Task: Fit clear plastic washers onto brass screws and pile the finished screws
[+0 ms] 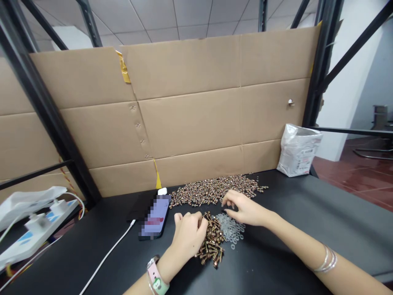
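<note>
My left hand (190, 231) is at the left edge of a small heap of brass-coloured bolts (212, 248), its fingers curled down and closed. Whatever sits in those fingertips is hidden from view. Just over a pile of clear flat washers (233, 231), my right hand (242, 208) is bent, with thumb and forefinger slightly apart and nothing visible between them. The washers lie against the right side of the bolt heap. Behind both hands a long, wide heap of small copper-coloured screws (211, 190) stretches along the cardboard.
A phone (156, 217) lies left of my left hand, with a white earbud case (162, 191) behind it. A white cable (107, 254) crosses the black table (307, 221). A power strip (37, 233) is far left; a plastic bag (297, 151) stands at back right before the cardboard wall (190, 123).
</note>
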Tool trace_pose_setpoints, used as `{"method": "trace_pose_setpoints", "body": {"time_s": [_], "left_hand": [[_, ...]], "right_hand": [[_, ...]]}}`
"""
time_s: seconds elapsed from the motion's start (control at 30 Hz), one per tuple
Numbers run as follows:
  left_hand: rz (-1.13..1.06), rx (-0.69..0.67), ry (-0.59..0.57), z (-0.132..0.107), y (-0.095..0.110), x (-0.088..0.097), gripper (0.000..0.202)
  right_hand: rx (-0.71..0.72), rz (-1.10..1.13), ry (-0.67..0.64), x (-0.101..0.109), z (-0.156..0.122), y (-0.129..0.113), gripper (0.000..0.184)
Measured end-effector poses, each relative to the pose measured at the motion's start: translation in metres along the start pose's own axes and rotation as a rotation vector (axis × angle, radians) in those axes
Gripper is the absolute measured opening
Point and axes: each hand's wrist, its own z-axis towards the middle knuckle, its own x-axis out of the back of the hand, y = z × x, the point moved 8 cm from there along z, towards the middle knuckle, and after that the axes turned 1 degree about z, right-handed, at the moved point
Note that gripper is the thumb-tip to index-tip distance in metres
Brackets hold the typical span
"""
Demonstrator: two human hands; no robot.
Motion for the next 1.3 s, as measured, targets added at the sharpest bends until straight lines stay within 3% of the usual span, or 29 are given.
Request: {"method": "trace_pose_setpoints", "body": {"time_s": [0.2, 0.37, 1.0, 1.17, 1.3], "left_hand": [[0.010, 0.068, 0.036, 0.000, -0.007, 0.002, 0.028], [-0.010, 0.085, 0.059, -0.001, -0.005, 0.008, 0.023], [-0.094, 0.028, 0.037, -0.003, 0.004, 0.005, 0.019], [-0.121, 0.012, 0.084, -0.004, 0.005, 0.011, 0.017], [-0.182, -0.052, 0.107, -0.005, 0.009, 0.015, 0.022]], "right_hand": [[-0.048, -0.217, 0.125, -0.006, 0.009, 0.033, 0.014], [-0.012, -0.240, 0.142, -0.014, 0.017, 0.033, 0.006], [-0.006, -0.236, 0.130, -0.017, 0.015, 0.034, 0.013], [0.008, -0.197, 0.155, -0.006, 0.015, 0.020, 0.014], [0.088, -0.007, 0.140, 0.002, 0.010, -0.016, 0.014]]}}
